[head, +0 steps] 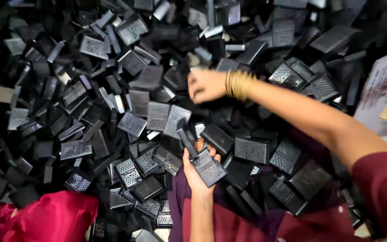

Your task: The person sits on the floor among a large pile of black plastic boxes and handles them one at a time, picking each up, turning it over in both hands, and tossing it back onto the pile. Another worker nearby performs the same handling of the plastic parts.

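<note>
I am looking down over a deep heap of black perforated plastic covers (157, 115), spreading across nearly the whole view. My left hand (196, 172) is lying low in the frame, palm up, gripping a small stack of these covers (208, 166): the thumb is pressing along the left edge and the fingers are curling underneath, with one narrow piece (186, 142) sticking up out of the stack at a slant. My right hand (205, 85), gold bangles (238, 84) at the wrist, is reaching forward onto the heap above; its fingers are bending downward into the pieces, though I cannot tell whether they are pinching one (the fingertips are blurring into the dark parts). A cardboard box (384, 87) is standing at the right edge, and red cloth (52, 217) is lying at the lower left.

Risk, as I am judging it: the slanting piece is sitting loosely and could be slipping out if the left hand is tilting; the loose heap could also be sliding under the right hand's pressure
</note>
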The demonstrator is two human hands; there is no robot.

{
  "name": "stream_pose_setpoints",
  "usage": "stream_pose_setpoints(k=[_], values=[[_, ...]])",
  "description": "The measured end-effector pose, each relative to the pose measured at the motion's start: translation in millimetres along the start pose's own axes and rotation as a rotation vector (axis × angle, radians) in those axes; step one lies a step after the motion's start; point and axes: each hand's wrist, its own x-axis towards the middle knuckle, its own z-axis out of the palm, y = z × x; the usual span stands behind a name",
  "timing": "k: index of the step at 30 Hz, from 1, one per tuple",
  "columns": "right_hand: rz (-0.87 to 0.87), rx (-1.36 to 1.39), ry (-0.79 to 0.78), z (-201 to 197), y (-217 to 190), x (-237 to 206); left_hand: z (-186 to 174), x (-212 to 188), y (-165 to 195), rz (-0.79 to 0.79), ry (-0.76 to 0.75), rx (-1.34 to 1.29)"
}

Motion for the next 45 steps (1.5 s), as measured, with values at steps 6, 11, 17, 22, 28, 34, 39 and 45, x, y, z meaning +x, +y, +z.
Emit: stream_pose_setpoints(k=[6,11,17,22,28,34,39,45], values=[[0.185,0.308,-0.185,45,-129,-67,-25,-16,2,0.036,-0.128,0.055],[0.200,0.196,-0.152,17,-186,-147,-19,-36,3,0.010,-0.128,-0.056],[0.509,0.010,0.175,6,-246,-239,-3,-92,-9,0.016,-0.107,0.000],[0.676,0.057,0.254,14,-285,-285,-2,-136,-15,-0.085,-0.125,-0.047],[0.631,-0.029,0.237,8,-303,-287,-26,-153,-15,-0.033,-0.030,-0.160],[0.470,0.159,0.103,46,-309,-243,-49,-154,9,0.158,-0.002,-0.036],[0.396,0.318,-0.059,99,-314,-202,-43,-155,6,0.169,0.020,-0.011],[0.670,0.083,-0.025,91,-303,-213,-24,-157,1,0.183,-0.026,0.063]])
